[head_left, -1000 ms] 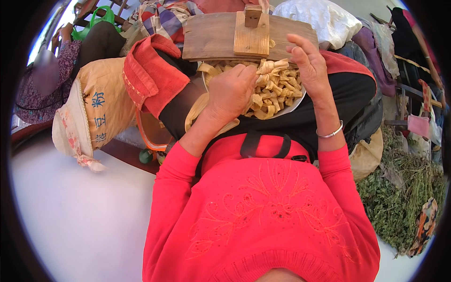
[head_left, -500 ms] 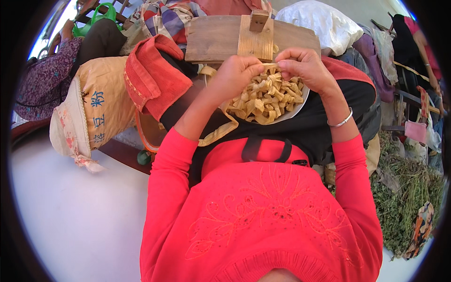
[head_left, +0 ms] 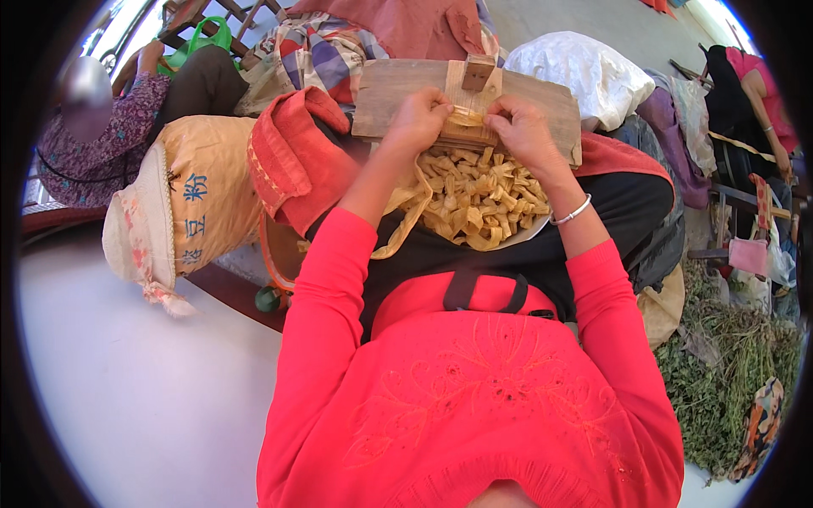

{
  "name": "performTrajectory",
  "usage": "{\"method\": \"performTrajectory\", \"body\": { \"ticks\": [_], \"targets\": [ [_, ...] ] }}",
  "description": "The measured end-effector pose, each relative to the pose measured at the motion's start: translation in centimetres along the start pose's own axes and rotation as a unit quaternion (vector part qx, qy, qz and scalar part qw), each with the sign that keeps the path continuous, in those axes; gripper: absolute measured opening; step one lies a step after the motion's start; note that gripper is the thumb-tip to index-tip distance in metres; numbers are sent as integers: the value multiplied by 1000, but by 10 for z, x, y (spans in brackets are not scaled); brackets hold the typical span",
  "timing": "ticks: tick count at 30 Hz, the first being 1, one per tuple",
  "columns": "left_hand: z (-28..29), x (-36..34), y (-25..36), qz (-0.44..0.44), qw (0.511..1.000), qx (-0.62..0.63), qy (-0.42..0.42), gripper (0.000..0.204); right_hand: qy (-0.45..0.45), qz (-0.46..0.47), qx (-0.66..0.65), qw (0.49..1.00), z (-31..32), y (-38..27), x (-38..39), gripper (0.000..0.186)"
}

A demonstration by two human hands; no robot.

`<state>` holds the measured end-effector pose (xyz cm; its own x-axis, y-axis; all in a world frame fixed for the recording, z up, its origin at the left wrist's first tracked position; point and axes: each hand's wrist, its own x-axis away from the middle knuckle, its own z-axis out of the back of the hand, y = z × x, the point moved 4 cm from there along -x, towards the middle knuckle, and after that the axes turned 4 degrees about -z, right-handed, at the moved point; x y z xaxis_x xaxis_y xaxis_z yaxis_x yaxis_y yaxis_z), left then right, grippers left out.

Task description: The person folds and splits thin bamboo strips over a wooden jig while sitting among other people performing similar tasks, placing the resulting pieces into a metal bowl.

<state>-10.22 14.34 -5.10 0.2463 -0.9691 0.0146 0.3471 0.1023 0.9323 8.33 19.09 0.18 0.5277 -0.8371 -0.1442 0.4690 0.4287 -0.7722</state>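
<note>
Left hand (head_left: 417,118) and right hand (head_left: 521,129) sit side by side on the wooden board (head_left: 398,102), just below its upright wooden block (head_left: 477,73). Both hands pinch one pale yellow strip (head_left: 466,119) between them, fingertips closed on its ends. The strip lies flat against the board, directly above the bowl of cut yellow pieces (head_left: 474,196) in the lap. A silver bracelet (head_left: 571,212) circles the right wrist.

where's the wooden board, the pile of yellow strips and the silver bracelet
wooden board (head_left: 398,102), head view, on its bare left part
pile of yellow strips (head_left: 474,199), head view, on the middle of the heap in the lap
silver bracelet (head_left: 573,211), head view, on the band at the right wrist
</note>
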Motion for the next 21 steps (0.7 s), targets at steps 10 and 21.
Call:
{"method": "performTrajectory", "body": {
  "ticks": [10,21],
  "targets": [
    [-26,67,45,57,969,240,-26,3,192,236,133,943,27,-85,44,10],
    [0,108,113,-22,969,142,-203,23,-68,140,182,971,60,-46,70,19]
  ]
}}
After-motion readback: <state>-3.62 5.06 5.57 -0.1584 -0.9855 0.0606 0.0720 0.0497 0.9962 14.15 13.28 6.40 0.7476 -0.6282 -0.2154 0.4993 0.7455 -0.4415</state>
